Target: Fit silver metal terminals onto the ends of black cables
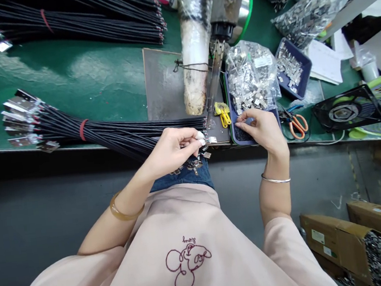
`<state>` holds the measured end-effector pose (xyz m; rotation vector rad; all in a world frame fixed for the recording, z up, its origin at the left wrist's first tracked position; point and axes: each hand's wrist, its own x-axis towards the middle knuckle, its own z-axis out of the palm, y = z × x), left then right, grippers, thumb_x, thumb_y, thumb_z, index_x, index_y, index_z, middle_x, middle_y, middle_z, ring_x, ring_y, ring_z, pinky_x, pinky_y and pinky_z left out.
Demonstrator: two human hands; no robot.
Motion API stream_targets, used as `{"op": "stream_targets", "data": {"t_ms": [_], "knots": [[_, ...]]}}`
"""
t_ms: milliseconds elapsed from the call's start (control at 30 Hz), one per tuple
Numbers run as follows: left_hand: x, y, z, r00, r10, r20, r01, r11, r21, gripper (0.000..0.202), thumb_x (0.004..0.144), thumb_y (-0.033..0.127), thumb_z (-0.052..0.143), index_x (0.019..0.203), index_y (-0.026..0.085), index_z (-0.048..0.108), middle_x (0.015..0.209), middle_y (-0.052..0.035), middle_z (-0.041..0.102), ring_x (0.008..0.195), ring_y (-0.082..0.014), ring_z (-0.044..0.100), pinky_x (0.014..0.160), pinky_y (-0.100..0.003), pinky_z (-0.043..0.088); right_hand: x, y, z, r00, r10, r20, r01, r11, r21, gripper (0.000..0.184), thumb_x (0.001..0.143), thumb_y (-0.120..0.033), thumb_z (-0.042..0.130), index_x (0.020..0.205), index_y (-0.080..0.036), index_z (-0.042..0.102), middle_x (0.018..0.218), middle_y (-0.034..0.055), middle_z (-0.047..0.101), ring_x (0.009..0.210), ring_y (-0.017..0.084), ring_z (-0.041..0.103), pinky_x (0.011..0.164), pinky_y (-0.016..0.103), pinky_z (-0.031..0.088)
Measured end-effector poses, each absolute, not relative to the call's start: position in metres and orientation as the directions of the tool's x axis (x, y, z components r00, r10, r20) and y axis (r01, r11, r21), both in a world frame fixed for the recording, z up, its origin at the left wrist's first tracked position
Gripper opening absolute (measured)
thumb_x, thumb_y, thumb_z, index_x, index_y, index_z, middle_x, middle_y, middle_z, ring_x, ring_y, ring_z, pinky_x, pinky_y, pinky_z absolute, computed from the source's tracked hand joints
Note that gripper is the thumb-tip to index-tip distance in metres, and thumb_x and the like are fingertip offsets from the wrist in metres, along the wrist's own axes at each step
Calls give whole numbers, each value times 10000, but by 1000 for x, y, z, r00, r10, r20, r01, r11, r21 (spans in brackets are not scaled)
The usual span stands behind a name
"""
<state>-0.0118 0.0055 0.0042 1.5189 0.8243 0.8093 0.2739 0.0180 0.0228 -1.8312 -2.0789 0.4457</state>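
Note:
My left hand [184,144] is closed in a pinch at the table's front edge, white covers on its fingertips. What it grips is mostly hidden; a small metal piece with a black part [206,149] shows just past the fingertips. Behind it lies a bundle of black cables [116,128] with a red tie. Below the hand, metal connectors [194,164] hang over my lap. My right hand [260,126] reaches into the front of a blue tray [231,111], thumb and forefinger pinched over small black parts [242,133]. Whether anything is between those fingers is too small to tell.
A bag of metal parts [251,72] lies on the tray. Beside it are yellow snips [224,117], orange-handled scissors [298,126], a second blue tray [305,63] and a black fan [346,109]. A tool on a wrapped white tube [196,73] overhangs the grey plate [163,86].

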Motion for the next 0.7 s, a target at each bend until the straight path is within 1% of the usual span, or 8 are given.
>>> {"op": "stream_targets", "data": {"t_ms": [100, 167, 233, 267, 367, 433, 533, 700], "knots": [[-11, 5, 5, 509, 861, 21, 45, -51, 998, 176, 865, 231, 619, 730, 126, 662, 602, -22, 665, 545, -89, 584, 559, -189, 428, 273, 17, 27, -115, 993, -35, 877, 85, -473, 86, 845, -281, 690, 806, -212, 658, 764, -11, 673, 550, 103, 434, 585, 279, 347], [-10, 5, 6, 485, 874, 13, 39, -37, 999, 155, 852, 231, 630, 743, 125, 658, 608, -19, 658, 546, -88, 579, 555, -192, 427, 271, 13, 27, -83, 996, -18, 882, 65, -467, 93, 848, -273, 681, 797, -207, 640, 702, -28, 621, 533, 91, 398, 575, 274, 326], [-8, 4, 6, 453, 891, 9, 38, -29, 999, 124, 836, 221, 638, 760, 124, 655, 612, -13, 646, 542, -84, 561, 548, -194, 420, 265, 7, 25, -9, 998, 68, 872, 41, -488, 98, 857, -267, 669, 794, -206, 627, 640, -49, 563, 504, 80, 352, 550, 270, 299], [-7, 4, 6, 438, 899, 8, 36, -26, 999, 107, 826, 212, 641, 766, 124, 652, 615, -9, 641, 542, -81, 552, 547, -194, 417, 260, 3, 24, 48, 990, 133, 850, 29, -526, 103, 864, -272, 664, 796, -206, 622, 642, -52, 564, 486, 72, 324, 528, 267, 282], [-5, 3, 6, 404, 915, 2, 18, -10, 1000, 73, 795, 189, 658, 766, 125, 636, 625, 7, 621, 556, -72, 538, 560, -187, 423, 237, -14, 21, 238, 926, 294, 675, 60, -735, 132, 872, -301, 668, 802, -209, 603, 789, -22, 681, 450, 46, 298, 456, 248, 239], [-4, 2, 5, 381, 925, -2, 4, 0, 1000, 77, 781, 186, 673, 763, 126, 629, 633, 17, 604, 561, -64, 525, 565, -181, 424, 217, -25, 20, 264, 922, 282, 510, 115, -852, 143, 858, -301, 691, 805, -216, 590, 857, -6, 724, 470, 47, 398, 440, 224, 280], [-4, 2, 3, 366, 931, 6, -8, -3, 1000, 96, 774, 194, 691, 756, 126, 626, 652, 23, 583, 573, -57, 503, 569, -175, 418, 188, -37, 15, 197, 966, 168, 355, 89, -931, 130, 847, -294, 709, 843, -223, 600, 843, -11, 727, 533, 59, 539, 436, 197, 349], [-3, 2, 0, 352, 936, 22, 11, -28, 1000, 123, 770, 206, 703, 730, 131, 614, 668, 21, 554, 593, -62, 489, 573, -180, 410, 169, -39, 3, 194, 971, 141, 287, 81, -955, 97, 870, -298, 695, 885, -226, 633, 806, -24, 686, 625, 76, 627, 476, 184, 430]]}}
